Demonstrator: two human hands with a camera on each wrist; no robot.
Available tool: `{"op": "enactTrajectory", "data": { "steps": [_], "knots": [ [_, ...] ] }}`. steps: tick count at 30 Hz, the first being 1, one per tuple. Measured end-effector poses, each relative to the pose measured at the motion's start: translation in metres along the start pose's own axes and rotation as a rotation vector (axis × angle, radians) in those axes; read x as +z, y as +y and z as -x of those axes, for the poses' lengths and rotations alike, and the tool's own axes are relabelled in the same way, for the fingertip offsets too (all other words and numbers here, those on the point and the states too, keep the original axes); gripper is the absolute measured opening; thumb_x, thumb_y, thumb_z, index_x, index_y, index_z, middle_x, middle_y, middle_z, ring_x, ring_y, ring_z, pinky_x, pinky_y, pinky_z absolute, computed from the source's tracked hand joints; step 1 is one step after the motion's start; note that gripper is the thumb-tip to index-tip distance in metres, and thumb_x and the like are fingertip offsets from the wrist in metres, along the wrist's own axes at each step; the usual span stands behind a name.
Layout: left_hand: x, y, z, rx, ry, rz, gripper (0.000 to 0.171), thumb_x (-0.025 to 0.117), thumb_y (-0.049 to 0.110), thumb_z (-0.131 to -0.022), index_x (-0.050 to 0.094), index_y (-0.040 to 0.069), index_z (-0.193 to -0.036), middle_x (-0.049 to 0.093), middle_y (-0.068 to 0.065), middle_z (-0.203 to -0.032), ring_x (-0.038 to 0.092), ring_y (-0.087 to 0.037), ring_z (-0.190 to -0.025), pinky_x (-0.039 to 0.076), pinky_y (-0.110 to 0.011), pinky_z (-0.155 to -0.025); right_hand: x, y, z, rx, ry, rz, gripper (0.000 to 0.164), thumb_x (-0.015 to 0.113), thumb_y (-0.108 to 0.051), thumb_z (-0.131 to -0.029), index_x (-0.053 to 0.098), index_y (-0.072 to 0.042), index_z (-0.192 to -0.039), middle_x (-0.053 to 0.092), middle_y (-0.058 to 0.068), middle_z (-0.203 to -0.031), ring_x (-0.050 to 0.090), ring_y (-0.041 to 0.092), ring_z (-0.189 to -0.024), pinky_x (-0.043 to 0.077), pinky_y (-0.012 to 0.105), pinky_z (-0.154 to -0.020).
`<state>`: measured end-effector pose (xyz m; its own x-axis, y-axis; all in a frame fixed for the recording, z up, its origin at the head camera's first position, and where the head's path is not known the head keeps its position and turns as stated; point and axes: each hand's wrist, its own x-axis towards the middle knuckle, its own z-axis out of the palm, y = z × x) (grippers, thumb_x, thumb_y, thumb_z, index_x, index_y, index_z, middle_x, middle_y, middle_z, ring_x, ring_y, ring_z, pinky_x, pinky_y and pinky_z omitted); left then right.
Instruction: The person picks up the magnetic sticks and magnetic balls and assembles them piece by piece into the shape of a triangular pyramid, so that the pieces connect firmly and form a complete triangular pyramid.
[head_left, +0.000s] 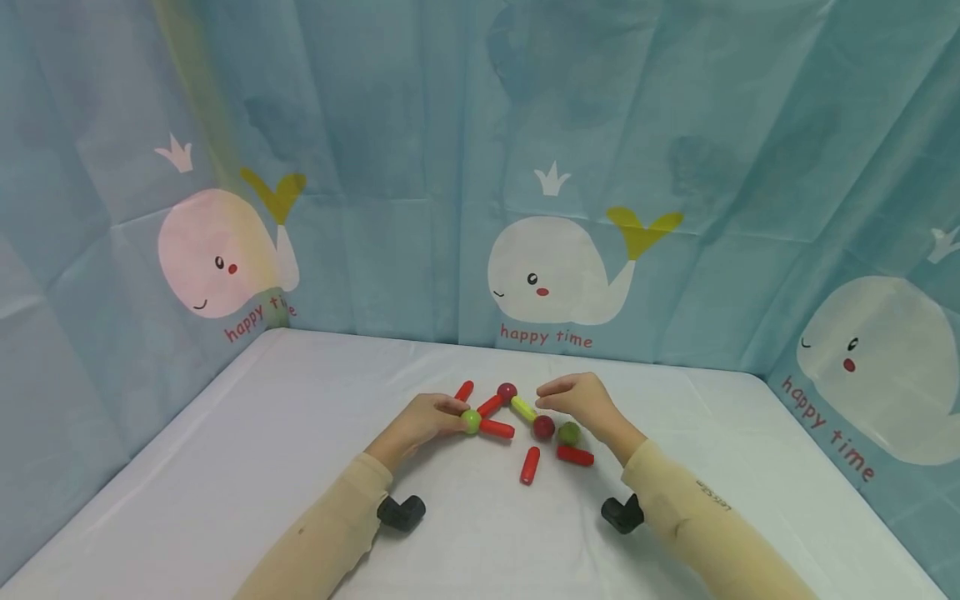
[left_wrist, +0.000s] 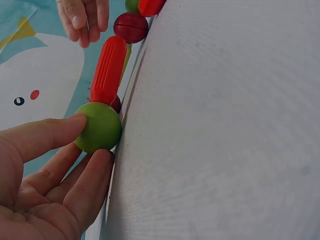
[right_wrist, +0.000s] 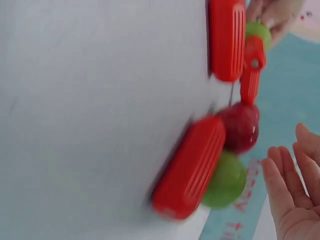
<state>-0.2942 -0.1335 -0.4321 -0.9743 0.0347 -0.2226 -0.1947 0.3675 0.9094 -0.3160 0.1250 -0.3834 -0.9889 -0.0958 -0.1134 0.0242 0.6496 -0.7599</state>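
My left hand [head_left: 423,419] pinches a light green ball [left_wrist: 99,127] between thumb and fingers. From this ball one red rod [head_left: 497,429] points right, and another red rod [head_left: 491,406] leads to a dark red ball [head_left: 507,391] at the back. A yellow-green rod [head_left: 523,408] runs from there to a second dark red ball [head_left: 543,427]. My right hand [head_left: 581,402] holds nothing, its fingers loosely bent near the yellow-green rod. In the right wrist view, a second green ball [right_wrist: 225,181] sits beside a red rod [right_wrist: 190,167], right by the dark red ball.
A separate red rod [head_left: 530,465] lies on the white table [head_left: 465,542] in front of the joined pieces. Another red rod [head_left: 465,390] lies just behind my left fingers. Blue whale-print cloth [head_left: 390,167] surrounds the table's back and sides.
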Motion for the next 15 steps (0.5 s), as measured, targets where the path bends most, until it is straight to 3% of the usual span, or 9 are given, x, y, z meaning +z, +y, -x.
{"op": "enactTrajectory", "data": {
  "steps": [7,15],
  "knots": [
    [0.0,0.001,0.0,-0.001,0.001,0.004,0.027,0.077,0.017,-0.085,0.074,0.014,-0.112,0.066,-0.011,-0.123,0.055,-0.029,-0.119,0.048,-0.047,-0.105,-0.018,0.016,0.004,0.037,-0.005,0.005,0.03,0.071,-0.029,-0.09,0.074,-0.012,-0.116,0.068,0.011,-0.127,0.056,0.031,-0.123,0.05,0.051,-0.102],
    [0.0,0.001,0.0,0.0,0.002,0.009,0.028,0.077,0.017,-0.085,0.074,0.013,-0.112,0.066,-0.011,-0.124,0.055,-0.029,-0.119,0.05,-0.044,-0.103,-0.026,0.029,0.007,0.076,-0.016,-0.033,0.034,0.073,-0.027,-0.09,0.072,-0.008,-0.118,0.069,0.012,-0.124,0.062,0.028,-0.114,0.051,0.048,-0.102]
  ]
}}
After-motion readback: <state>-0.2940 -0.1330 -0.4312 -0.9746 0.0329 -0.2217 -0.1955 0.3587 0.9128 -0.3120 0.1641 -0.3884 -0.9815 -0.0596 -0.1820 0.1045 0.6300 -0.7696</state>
